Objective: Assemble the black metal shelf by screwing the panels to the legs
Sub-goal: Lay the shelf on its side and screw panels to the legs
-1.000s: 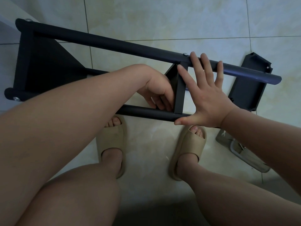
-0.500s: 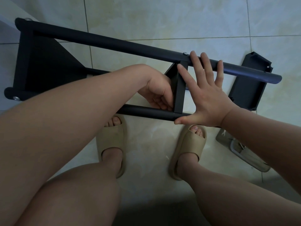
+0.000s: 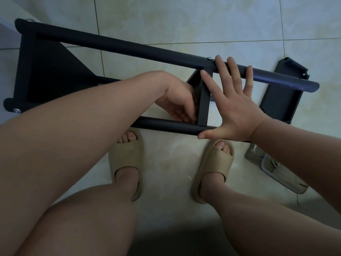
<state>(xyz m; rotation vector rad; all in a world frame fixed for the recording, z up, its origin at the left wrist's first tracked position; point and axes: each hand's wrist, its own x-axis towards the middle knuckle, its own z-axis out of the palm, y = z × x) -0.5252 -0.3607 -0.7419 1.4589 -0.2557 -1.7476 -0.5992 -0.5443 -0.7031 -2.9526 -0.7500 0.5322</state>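
The black metal shelf lies on its side on the tiled floor. Its far leg (image 3: 129,48) and near leg (image 3: 166,125) run left to right, with one triangular panel (image 3: 48,71) fixed at the left end. A second panel (image 3: 203,100) stands between the legs. My right hand (image 3: 232,104) is spread flat against this panel, fingers over the far leg, thumb on the near leg. My left hand (image 3: 180,102) reaches in behind the panel with fingers curled at its lower corner; what they pinch is hidden.
A third loose panel (image 3: 280,97) lies on the floor to the right, under the far leg's end. A metal tray (image 3: 276,172) with a small wrench and screws sits at the right. My feet in beige slippers (image 3: 127,159) stand under the frame.
My left hand has shifted slightly at the panel's lower corner. The right hand and the frame stay put.
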